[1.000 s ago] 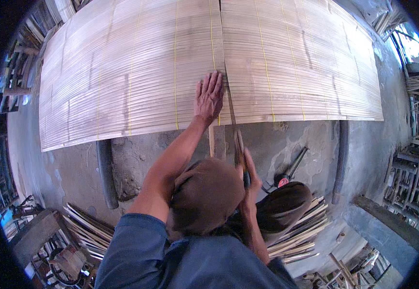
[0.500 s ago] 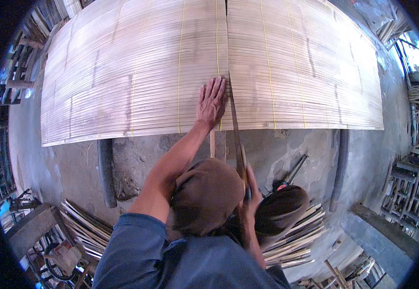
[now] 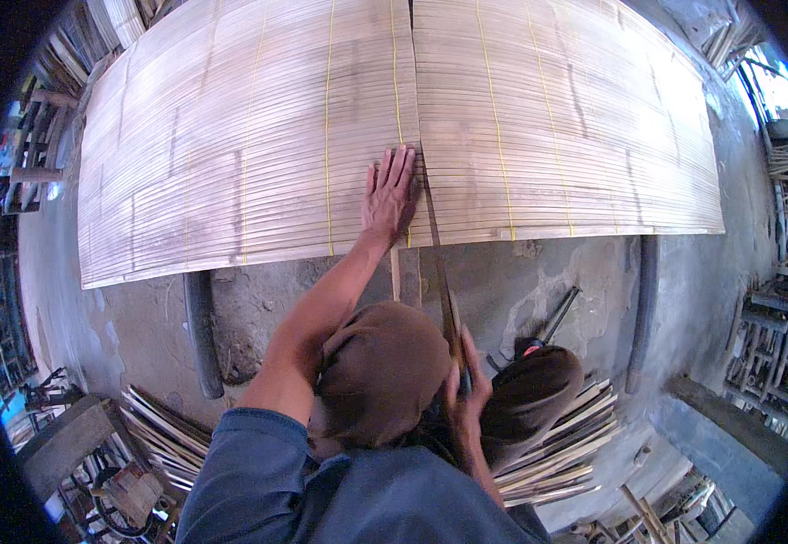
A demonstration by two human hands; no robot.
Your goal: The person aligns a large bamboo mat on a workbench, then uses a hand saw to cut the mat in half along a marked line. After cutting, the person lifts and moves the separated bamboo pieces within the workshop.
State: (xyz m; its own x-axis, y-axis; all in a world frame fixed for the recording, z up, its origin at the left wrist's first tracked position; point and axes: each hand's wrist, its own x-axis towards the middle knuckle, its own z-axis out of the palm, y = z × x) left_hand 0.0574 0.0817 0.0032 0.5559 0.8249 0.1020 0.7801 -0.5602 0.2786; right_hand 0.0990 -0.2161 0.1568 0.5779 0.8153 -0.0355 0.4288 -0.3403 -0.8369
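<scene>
**Handsaw [image 3: 442, 272] in line with the slit of a bamboo-slat mat [image 3: 185, 163]**

Mat: pale narrow slats, bound by yellow cords [image 3: 328, 118] running crosswise to them; far side runs out of view. Dark slit [image 3: 413, 54] splits the mat from its far side toward the near edge.

Left hand [image 3: 389, 201]: palm down on the mat, just left of the slit, fingers spread, grasping nothing.

Right hand [image 3: 469, 376]: below the mat's near edge, wrapped round the handle end of the handsaw. Handle mostly hidden by the hand. Blade slants from there over the near edge, its far end beside the left fingertips. Depth of blade in the slats: cannot tell.

Below the near edge: two dark poles [image 3: 200, 331], one toward each end of the mat; a black tool with a red spot [image 3: 548, 326], right of the saw, lying on the stained floor [image 3: 271, 322]. Nearer the body, brown-clad knees [image 3: 380, 372] and, either side of them, bundles of loose strips [image 3: 561, 444].
</scene>
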